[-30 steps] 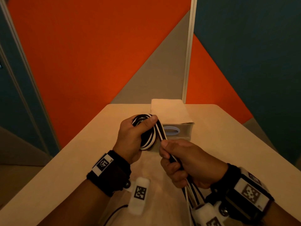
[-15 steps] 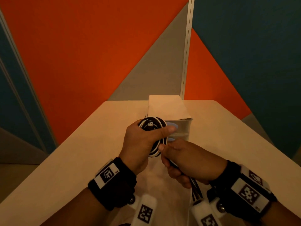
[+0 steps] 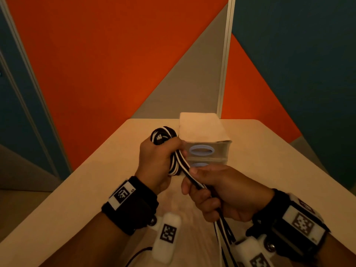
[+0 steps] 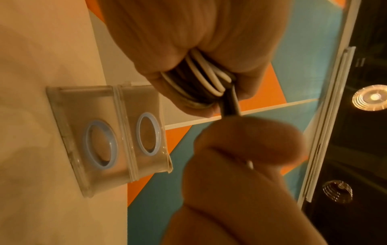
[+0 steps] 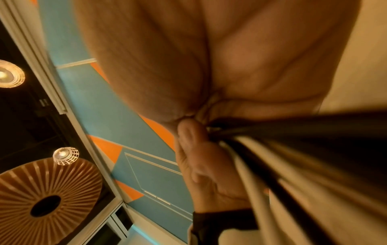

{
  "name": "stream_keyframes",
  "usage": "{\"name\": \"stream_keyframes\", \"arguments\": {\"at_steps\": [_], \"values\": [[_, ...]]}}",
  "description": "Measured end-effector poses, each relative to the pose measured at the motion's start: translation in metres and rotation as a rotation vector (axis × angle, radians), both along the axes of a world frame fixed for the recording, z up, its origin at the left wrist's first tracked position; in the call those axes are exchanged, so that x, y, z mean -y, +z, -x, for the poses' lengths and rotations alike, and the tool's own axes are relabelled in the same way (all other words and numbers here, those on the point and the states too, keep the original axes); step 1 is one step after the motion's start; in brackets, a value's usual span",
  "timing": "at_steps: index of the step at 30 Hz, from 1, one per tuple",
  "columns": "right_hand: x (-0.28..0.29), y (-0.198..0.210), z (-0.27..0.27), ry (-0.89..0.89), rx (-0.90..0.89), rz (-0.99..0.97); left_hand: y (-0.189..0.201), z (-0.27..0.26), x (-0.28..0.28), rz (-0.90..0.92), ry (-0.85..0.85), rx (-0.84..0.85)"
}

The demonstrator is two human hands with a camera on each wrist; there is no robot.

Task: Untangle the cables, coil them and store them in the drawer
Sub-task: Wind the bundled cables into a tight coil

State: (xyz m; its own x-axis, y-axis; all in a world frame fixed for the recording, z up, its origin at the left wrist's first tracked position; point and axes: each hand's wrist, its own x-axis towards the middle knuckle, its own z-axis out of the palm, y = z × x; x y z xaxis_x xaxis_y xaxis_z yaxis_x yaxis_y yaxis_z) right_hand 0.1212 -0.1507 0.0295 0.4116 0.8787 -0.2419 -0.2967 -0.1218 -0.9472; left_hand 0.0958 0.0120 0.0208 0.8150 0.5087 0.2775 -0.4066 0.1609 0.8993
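Black and white cables are wound into a coil (image 3: 163, 136) that my left hand (image 3: 159, 160) grips above the table; the loops (image 4: 201, 77) show between its curled fingers in the left wrist view. The loose strands (image 3: 189, 175) run down and right into my right hand (image 3: 217, 193), which holds them in a fist and lets them trail off below (image 3: 221, 236). In the right wrist view the strands (image 5: 282, 154) blur past the palm. A small clear drawer unit (image 3: 223, 149) with blue oval handles (image 3: 201, 150) stands just behind the hands, both drawers closed (image 4: 100, 144).
The pale table (image 3: 77, 193) ends at edges on the left and right. A folded pale cloth or paper (image 3: 200, 126) lies on top of the drawer unit. Orange, grey and teal wall panels (image 3: 115, 54) rise behind the table. A thin dark cord (image 3: 138, 253) lies at the near edge.
The left hand has turned the coil, taking in another loop, and shifted slightly left. The right hand slid back along the strands toward me, still holding them.
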Motion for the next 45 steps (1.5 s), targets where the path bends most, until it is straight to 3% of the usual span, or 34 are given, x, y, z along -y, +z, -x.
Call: {"name": "stream_keyframes", "arguments": {"at_steps": [7,13,21,24,28,30,33,36,45], "values": [[-0.007,-0.009,0.003,0.041,-0.011,0.005,0.004,0.002,0.004,0.258,-0.118,-0.066],[-0.007,-0.010,0.006,0.105,-0.049,0.011,0.005,0.000,0.001,0.366,-0.170,-0.053],[-0.012,-0.019,0.007,0.020,0.200,0.092,0.000,0.002,0.010,0.431,-0.224,-0.038],[-0.014,-0.026,0.005,-0.026,0.260,0.102,-0.001,0.003,0.012,0.349,-0.174,-0.050],[-0.011,-0.017,0.002,-0.101,0.345,-0.015,0.000,0.004,0.010,0.116,0.029,0.029],[-0.009,-0.011,0.002,-0.147,0.466,-0.041,0.000,0.004,0.010,0.035,0.064,0.066],[-0.009,-0.011,0.007,-0.143,0.706,-0.021,-0.005,0.006,0.019,0.003,0.054,0.044],[-0.010,-0.012,0.009,-0.198,0.825,-0.049,-0.010,0.006,0.030,-0.024,0.023,0.034],[-0.008,-0.011,0.002,-0.308,0.983,-0.067,-0.015,0.005,0.034,-0.042,-0.119,0.012]]}}
